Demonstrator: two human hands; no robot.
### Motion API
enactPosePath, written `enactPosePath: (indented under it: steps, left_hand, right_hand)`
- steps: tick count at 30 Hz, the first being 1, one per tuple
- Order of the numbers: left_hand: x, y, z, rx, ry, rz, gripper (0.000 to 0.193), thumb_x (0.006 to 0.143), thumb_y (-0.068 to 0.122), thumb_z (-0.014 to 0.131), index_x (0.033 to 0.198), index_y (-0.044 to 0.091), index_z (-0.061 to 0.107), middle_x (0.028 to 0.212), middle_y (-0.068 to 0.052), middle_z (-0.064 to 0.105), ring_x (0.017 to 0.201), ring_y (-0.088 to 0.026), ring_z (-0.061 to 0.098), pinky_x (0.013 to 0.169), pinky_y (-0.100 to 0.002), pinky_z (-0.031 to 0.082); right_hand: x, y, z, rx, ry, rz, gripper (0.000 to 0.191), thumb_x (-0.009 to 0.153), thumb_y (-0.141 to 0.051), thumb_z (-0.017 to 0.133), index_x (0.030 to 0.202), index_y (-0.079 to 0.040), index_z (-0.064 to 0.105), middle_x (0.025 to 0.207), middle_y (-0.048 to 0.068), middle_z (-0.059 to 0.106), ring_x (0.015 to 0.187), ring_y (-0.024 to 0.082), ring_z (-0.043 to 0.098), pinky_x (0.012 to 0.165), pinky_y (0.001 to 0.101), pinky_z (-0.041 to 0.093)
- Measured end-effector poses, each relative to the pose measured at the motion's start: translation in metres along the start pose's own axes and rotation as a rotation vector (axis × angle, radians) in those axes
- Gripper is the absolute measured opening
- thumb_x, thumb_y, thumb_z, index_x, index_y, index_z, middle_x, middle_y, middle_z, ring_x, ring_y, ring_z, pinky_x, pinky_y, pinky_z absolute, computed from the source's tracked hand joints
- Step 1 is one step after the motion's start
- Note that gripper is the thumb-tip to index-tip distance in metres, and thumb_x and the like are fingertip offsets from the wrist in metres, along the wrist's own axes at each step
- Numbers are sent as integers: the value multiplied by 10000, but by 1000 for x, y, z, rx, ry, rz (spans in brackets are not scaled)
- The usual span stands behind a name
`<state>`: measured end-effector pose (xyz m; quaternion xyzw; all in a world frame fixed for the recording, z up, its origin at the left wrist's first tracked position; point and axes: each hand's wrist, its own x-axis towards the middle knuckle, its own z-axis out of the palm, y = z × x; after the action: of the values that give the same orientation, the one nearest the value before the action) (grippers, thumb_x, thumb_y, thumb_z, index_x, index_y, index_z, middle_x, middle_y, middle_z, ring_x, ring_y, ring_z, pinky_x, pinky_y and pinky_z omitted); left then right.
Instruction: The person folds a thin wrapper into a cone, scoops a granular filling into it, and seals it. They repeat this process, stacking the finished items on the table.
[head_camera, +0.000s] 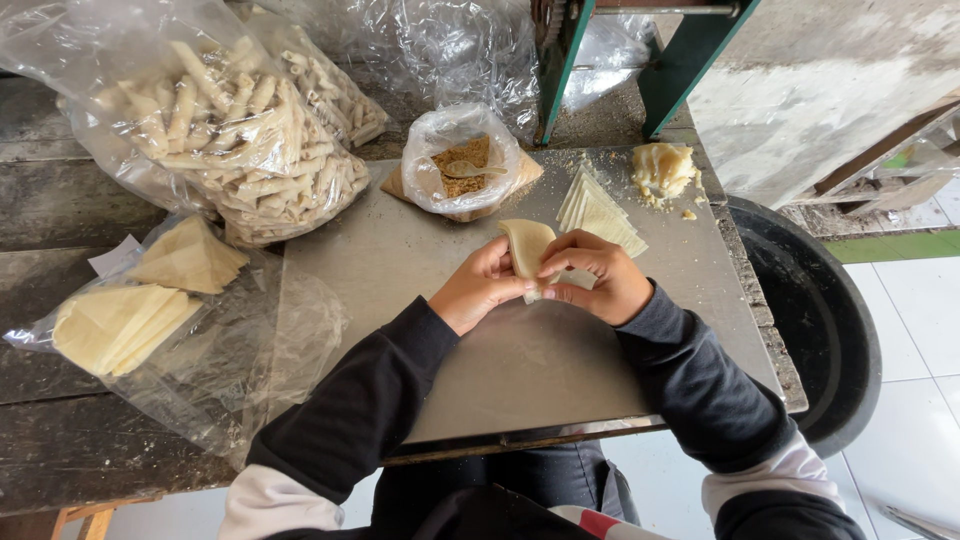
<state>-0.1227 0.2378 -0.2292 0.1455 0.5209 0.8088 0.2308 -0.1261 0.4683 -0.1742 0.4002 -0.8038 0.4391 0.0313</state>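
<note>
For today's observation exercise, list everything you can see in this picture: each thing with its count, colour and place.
dough sheet: one, pale cream, held between both hands
wrapper stack: one, cream, behind the hands
filling bag: one, clear, brown crumbs and a spoon inside, centre back
dough lump: one, pale yellow, back right
bags of rolled sticks: two, clear, beige contents, back left
bag of wrappers: one, clear, left
metal sheet: one, grey, under the hands
black tub: one, right
left hand: one, on the sheet
right hand: one, on the sheet

Open metal sheet (400, 260) left of and below hands. Ahead, blocked by filling bag (460, 160), wrapper stack (600, 212), dough lump (662, 168). Left edge crowded by bags of rolls (240, 140) and wrapper bag (150, 310). Black tub (830, 330) off right edge.
</note>
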Motion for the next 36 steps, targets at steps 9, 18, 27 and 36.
enactPosePath:
  steps: [9, 18, 27, 36]
  left_hand:
    - [3, -4, 2, 41, 19, 141, 489, 975, 122, 679, 1405, 0, 478, 1294, -90, 630, 1209, -160, 623, 1031, -336, 538]
    - [5, -9, 3, 93, 44, 166, 510, 942, 129, 728, 1370, 6, 479, 1272, -101, 646, 1189, -160, 637, 1012, -330, 546]
    - [4, -11, 2, 120, 159, 132, 422, 963, 151, 712, 1341, 32, 567, 1149, -73, 695, 1017, -116, 670, 879, -302, 577]
    - [2, -9, 4, 91, 171, 100, 420, 951, 117, 708, 1340, 18, 582, 1179, -74, 703, 1042, -112, 668, 903, -296, 573]
  right_hand:
    - [2, 1, 8, 23, 65, 46, 176, 873, -112, 803, 1026, -52, 739, 1124, 72, 681, 977, 197, 682, 877, 328, 554]
    - [-4, 18, 19, 386, 170, 235, 155, 1035, -194, 674, 1155, -105, 635, 1091, 35, 654, 954, 128, 603, 892, 259, 513]
    - [-4, 13, 23, 64, 187, 116, 230, 886, -116, 766, 1071, -47, 649, 1067, 71, 635, 909, 174, 605, 790, 293, 506]
    - [-12, 79, -38, 675, 808, 381, 171, 989, -7, 596, 1156, -11, 634, 1045, 110, 735, 878, 183, 722, 829, 327, 621]
